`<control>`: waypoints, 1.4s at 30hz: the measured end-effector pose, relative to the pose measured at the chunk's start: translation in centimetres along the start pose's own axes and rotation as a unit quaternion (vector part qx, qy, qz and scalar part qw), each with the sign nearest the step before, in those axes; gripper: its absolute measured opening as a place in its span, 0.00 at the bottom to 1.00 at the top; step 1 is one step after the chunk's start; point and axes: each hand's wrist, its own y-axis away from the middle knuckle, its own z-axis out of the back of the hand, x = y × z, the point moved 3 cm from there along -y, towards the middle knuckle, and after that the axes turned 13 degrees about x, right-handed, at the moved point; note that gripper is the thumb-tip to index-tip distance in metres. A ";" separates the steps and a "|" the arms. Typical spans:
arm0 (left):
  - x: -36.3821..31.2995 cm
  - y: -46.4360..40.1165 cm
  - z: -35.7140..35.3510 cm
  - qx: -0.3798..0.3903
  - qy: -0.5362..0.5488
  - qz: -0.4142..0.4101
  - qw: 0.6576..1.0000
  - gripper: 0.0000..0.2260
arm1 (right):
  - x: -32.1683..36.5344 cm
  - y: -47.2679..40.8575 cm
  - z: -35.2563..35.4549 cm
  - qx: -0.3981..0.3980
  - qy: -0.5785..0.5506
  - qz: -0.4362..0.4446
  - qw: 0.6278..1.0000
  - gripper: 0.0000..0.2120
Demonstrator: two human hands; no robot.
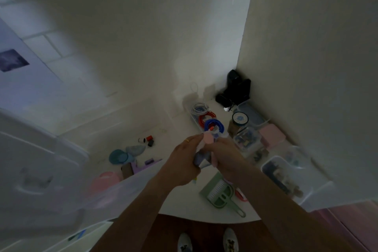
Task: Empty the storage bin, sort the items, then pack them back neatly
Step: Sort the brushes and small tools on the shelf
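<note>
- Both hands meet over the middle of the white table (180,210) and grip one small bundle (201,159), greyish-blue with a pale pink piece at its top; blur hides what it is.
- The left hand (180,161) has its fingers curled round the bundle from the nine o'clock side, a yellow ring showing on one finger.
- The right hand (227,159) wraps the bundle from three o'clock, fingers closed on it.
- Both forearms reach up from six o'clock, converging on the bundle, wrists roughly level.
- Judgement: this looks like the sorting step, tidying one item before it joins a group. Doing it well means holding it steady in one hand while the other works it, then setting it with like things.
- At twelve o'clock of the hands lie coiled cables (206,117), white, red and blue, in a narrow tray.
- At two o'clock stand small clear containers (246,139).
- At five o'clock lies a green dustpan with brush (222,192).
- At nine o'clock lie blue and teal items (126,154).
- The large translucent storage bin (61,190) fills the eight o'clock side, with a pink item showing through its wall.
</note>
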 end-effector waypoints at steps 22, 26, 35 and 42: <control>-2.7 1.3 4.0 0.097 0.154 -0.098 0.979 0.34 | 2.8 6.2 2.8 -0.041 0.502 0.173 0.846 0.16; -3.4 1.2 5.1 0.096 0.182 -0.123 0.971 0.32 | 4.9 6.9 3.5 -0.111 0.610 0.239 0.748 0.14; -3.6 1.4 8.4 0.150 0.217 -0.125 0.956 0.25 | 7.0 2.8 3.7 0.114 0.620 0.345 0.695 0.15; -2.7 1.8 10.8 0.220 0.209 -0.149 0.941 0.32 | 8.7 1.9 4.0 0.197 0.547 0.385 0.717 0.09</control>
